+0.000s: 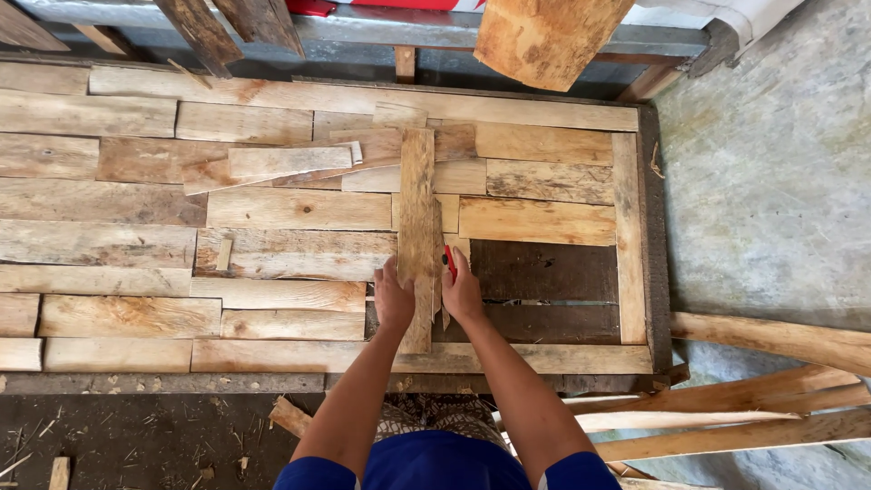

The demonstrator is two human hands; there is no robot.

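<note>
A long narrow wooden plank (418,218) lies upright across a large panel (290,209) made of several pale wood pieces fitted side by side. My left hand (393,298) presses flat on the plank's lower left edge. My right hand (461,290) rests against the plank's lower right edge and holds a small red marker (449,260) with its tip at that edge. To the right of the plank, a dark unfilled patch (544,272) of the panel shows.
A loose short board (288,161) lies on the panel's upper middle. Several long wooden strips (762,399) are piled on the concrete floor at the lower right. A rough slab (544,36) leans at the top. Wood scraps litter the dark ground at lower left.
</note>
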